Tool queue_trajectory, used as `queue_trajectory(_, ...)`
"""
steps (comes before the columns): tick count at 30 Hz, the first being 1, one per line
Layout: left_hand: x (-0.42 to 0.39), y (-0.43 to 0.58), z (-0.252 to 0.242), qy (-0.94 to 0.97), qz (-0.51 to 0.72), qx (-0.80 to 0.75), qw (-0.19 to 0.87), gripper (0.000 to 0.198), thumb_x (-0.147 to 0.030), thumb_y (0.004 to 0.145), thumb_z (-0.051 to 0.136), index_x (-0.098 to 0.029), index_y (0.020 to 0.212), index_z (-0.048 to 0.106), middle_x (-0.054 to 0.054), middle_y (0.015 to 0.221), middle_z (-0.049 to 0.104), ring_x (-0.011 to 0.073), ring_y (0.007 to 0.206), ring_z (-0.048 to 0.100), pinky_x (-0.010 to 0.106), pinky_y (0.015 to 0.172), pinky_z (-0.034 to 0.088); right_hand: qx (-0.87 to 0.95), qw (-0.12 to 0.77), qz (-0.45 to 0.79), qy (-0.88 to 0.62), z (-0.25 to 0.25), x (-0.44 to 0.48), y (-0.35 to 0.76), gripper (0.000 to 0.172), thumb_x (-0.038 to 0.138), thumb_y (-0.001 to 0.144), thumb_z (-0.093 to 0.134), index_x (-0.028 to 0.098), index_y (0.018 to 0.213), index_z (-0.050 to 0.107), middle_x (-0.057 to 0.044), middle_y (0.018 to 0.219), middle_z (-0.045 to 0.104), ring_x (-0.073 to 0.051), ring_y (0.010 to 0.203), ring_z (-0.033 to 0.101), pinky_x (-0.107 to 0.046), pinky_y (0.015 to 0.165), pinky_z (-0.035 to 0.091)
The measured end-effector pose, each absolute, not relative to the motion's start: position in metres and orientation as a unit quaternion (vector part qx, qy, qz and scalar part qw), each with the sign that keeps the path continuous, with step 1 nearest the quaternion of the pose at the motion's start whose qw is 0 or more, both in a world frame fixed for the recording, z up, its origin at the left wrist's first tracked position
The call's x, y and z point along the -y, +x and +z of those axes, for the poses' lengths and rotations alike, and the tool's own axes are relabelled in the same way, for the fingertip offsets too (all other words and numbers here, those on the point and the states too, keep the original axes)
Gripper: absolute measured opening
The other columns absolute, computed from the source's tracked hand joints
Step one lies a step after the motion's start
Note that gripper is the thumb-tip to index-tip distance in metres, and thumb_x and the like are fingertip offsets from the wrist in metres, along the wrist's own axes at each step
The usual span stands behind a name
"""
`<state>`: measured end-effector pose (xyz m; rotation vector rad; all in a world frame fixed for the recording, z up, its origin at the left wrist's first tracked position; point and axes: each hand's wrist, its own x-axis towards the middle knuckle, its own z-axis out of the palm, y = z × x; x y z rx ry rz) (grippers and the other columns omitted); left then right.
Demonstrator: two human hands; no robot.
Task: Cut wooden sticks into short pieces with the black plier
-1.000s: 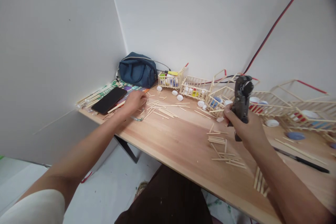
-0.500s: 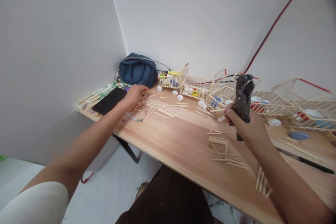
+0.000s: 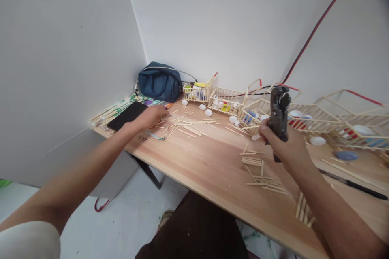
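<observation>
My right hand (image 3: 287,139) is wrapped around a black pliers-like hand tool (image 3: 279,113), held upright above the table with its thick head at the top. Below and left of it lie short wooden sticks (image 3: 252,162). My left hand (image 3: 150,117) reaches to the far left of the table, fingers curled down over more loose sticks (image 3: 194,129). Its fingertips are partly hidden, so what they pinch is unclear. A small orange and purple item (image 3: 166,108) shows just beyond those fingers. Beside that wrist lies a black phone (image 3: 127,116).
Along the wall stands a row of stick-built carts (image 3: 227,101) holding coloured caps. White caps (image 3: 208,112) lie before them. A blue bag (image 3: 159,81) fills the back left corner, near green-marked sticks (image 3: 106,113). A black pen-like rod (image 3: 355,186) lies at right.
My left hand has moved slightly toward me and lower, from beside the orange item to over the loose sticks. My right hand, still gripping the black tool, has barely shifted left.
</observation>
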<state>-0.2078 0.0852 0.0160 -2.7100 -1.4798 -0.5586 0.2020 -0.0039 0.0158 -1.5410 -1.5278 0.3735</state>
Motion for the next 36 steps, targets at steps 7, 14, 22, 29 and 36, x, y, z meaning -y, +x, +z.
queue_trajectory(7, -0.029, -0.217, 0.024, -0.807, -0.203, 0.551, -0.062, 0.049, -0.050, 0.086, 0.053, -0.017, 0.120, 0.064, 0.009, 0.116, 0.068, 0.0217, 0.098, 0.064, 0.029, 0.084, 0.048, 0.623, 0.438, 0.140, -0.632, 0.021, 0.005, 0.201, 0.028, 0.050, 0.077, 0.052, 0.023, 0.073, 0.055, -0.002, 0.066, 0.057, -0.021, 0.064, 0.055, -0.034, 0.065, 0.041)
queue_trajectory(14, -0.001, -0.188, 0.008, -0.804, -0.167, 0.570, -0.014, 0.057, -0.058, 0.079, 0.062, -0.016, 0.118, 0.062, 0.014, 0.118, 0.060, 0.0287, 0.109, 0.055, 0.039, 0.092, 0.044, 0.621, 0.436, 0.152, -0.634, 0.017, 0.005, 0.202, 0.027, 0.050, 0.076, 0.053, 0.023, 0.080, 0.058, -0.001, 0.068, 0.060, -0.022, 0.066, 0.057, -0.035, 0.068, 0.042)
queue_trajectory(22, -0.006, -0.190, -0.002, -0.790, -0.162, 0.591, -0.001, 0.015, -0.026, 0.087, 0.051, -0.017, 0.084, 0.063, 0.009, 0.088, 0.065, 0.0233, 0.087, 0.057, 0.034, 0.077, 0.043, 0.628, 0.444, 0.145, -0.622, 0.022, 0.007, 0.199, 0.027, 0.048, 0.075, 0.052, 0.022, 0.079, 0.057, -0.002, 0.069, 0.060, -0.022, 0.069, 0.056, -0.035, 0.069, 0.041)
queue_trajectory(29, -0.016, -0.191, 0.003, -0.784, -0.210, 0.576, 0.093, 0.030, -0.019, 0.086, 0.050, -0.017, 0.113, 0.063, 0.012, 0.110, 0.062, 0.0256, 0.097, 0.054, 0.038, 0.084, 0.041, 0.620, 0.446, 0.160, -0.625, 0.023, 0.008, 0.198, 0.029, 0.049, 0.075, 0.054, 0.021, 0.080, 0.056, -0.002, 0.070, 0.060, -0.022, 0.069, 0.055, -0.034, 0.069, 0.040)
queue_trajectory(36, -0.038, -0.160, 0.007, -0.806, -0.165, 0.567, 0.031, 0.020, -0.017, 0.085, 0.051, -0.013, 0.079, 0.069, 0.011, 0.086, 0.069, 0.0222, 0.083, 0.057, 0.035, 0.080, 0.041, 0.631, 0.439, 0.148, -0.622, 0.021, 0.007, 0.198, 0.029, 0.050, 0.075, 0.052, 0.022, 0.079, 0.057, -0.002, 0.071, 0.060, -0.022, 0.068, 0.055, -0.034, 0.069, 0.040)
